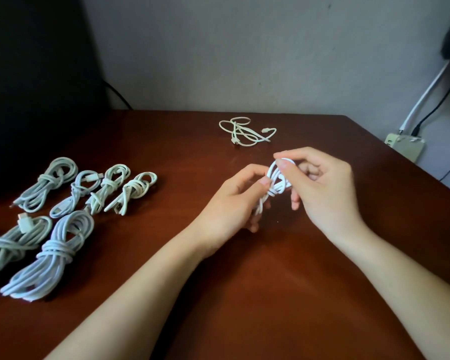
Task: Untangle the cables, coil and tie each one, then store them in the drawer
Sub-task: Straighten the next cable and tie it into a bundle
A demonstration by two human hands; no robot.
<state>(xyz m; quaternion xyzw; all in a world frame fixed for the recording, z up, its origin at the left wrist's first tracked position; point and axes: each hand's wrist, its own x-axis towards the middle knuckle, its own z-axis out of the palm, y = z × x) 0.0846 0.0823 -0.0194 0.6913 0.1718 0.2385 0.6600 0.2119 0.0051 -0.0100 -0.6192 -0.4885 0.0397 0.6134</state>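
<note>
A small white cable coil (275,183) hangs just above the brown table between both hands. My left hand (234,201) grips its lower half, with the thumb near the wrap at its waist. My right hand (322,185) pinches the top loop between thumb and forefinger. A loose, tangled white cable (246,131) lies farther back on the table. Several coiled and tied white cables (63,216) lie in two rows at the left. No drawer shows in the head view.
The brown table (270,294) ends at a grey wall behind and drops off at the right edge. A pale power strip (404,146) with plugged-in leads sits beyond the right edge. A dark shape fills the far left.
</note>
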